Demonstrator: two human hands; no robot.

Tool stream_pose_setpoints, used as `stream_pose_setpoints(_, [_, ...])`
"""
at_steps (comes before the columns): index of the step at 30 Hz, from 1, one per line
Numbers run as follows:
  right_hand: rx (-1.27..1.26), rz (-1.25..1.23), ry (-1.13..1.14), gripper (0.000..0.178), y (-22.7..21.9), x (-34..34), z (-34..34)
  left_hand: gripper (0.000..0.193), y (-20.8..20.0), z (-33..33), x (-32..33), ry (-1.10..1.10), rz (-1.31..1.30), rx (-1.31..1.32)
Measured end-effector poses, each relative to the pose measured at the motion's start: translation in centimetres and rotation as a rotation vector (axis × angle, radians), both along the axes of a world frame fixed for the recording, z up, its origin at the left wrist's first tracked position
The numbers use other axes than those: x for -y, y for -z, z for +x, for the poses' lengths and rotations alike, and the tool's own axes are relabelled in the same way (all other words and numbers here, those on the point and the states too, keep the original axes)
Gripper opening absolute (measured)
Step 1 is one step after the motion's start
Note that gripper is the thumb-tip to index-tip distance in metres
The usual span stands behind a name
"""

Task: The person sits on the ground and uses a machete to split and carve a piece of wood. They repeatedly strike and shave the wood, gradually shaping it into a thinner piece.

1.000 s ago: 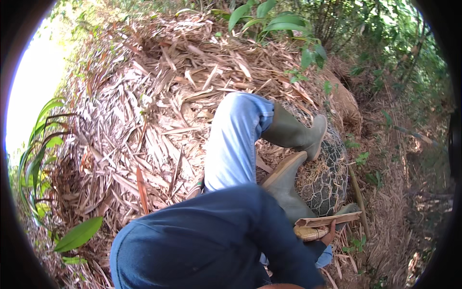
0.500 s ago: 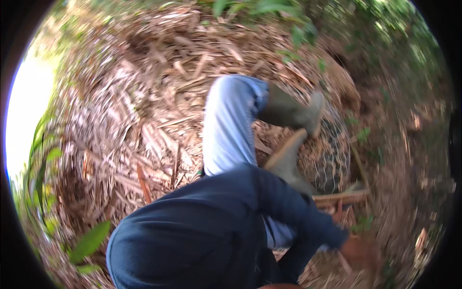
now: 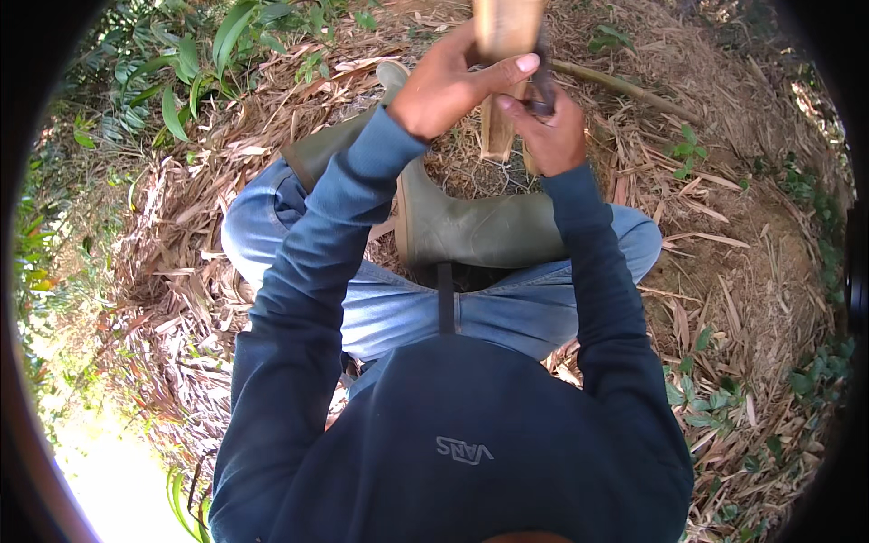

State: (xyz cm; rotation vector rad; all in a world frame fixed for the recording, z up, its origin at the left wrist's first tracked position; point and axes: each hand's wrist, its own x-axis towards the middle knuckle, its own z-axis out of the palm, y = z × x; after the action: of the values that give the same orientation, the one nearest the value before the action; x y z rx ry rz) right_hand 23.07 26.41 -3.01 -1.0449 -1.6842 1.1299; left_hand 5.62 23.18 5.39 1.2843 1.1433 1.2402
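Observation:
My left hand (image 3: pixel 449 86) is closed around a pale, flat length of split wood, perhaps bamboo (image 3: pixel 509 32), with the thumb laid across it. The piece runs out of the picture at the top. Below the thumb another pale stretch of wood (image 3: pixel 496 131) shows; I cannot tell whether it is the same piece. Close beside it, my right hand (image 3: pixel 557 134) is closed on a dark, narrow tool (image 3: pixel 543 81) that touches or nearly touches the wood. The tool looks like a knife, but its kind is not clear.
I sit cross-legged in jeans (image 3: pixel 398 317) and green rubber boots (image 3: pixel 489 231). Dry leaf litter (image 3: pixel 190 226) covers the ground. A long stick (image 3: pixel 629 90) lies beyond my right hand. Green plants (image 3: pixel 186 72) grow at the far left, with small seedlings (image 3: pixel 688 149) to the right.
The view has swung round from my twisted body to face straight ahead. A hand that was low at the right by the ground is gone from there; both hands are now raised together in front.

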Motion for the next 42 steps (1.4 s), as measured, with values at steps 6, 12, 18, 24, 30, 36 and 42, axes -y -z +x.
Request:
stream_pose_setpoints(6, [0.373, -0.126, -0.134, 0.044, 0.5, 1.3, 0.3, 0.038, 5.5, -0.9, 5.2, -0.444, -0.124, -0.245])
stream_pose_setpoints(12, [0.322, -0.488, -0.125, 0.045, 0.5, 5.2, 4.3, 0.036, 6.0, -1.2, 12.2, -0.66, -0.144, -0.045])
stream_pose_setpoints(18, [0.407, -0.568, -0.291, 0.035, -4.2, 8.1, 3.3, 0.031, 3.4, -3.5, 15.5, -0.813, -0.222, -0.196])
stream_pose_setpoints(24, [0.549, -0.435, -0.487, 0.036, -5.3, 14.4, 1.5, 0.026, 1.8, -2.6, 19.0, -0.763, -0.442, -0.096])
stream_pose_setpoints(30, [0.638, -0.478, -0.462, 0.033, -4.7, 16.4, 2.0, 0.026, 2.0, 0.7, 21.1, -0.796, -0.395, 0.047])
stream_pose_setpoints(36, [0.708, -0.543, -0.511, 0.03, -5.7, 15.9, 2.0, 0.027, 3.4, 1.0, 21.8, -0.842, -0.351, 0.079])
stream_pose_setpoints(42, [0.799, -0.46, -0.44, 0.025, -2.7, 14.1, 2.6, 0.026, 3.2, 2.2, 21.5, -0.906, -0.322, 0.095])
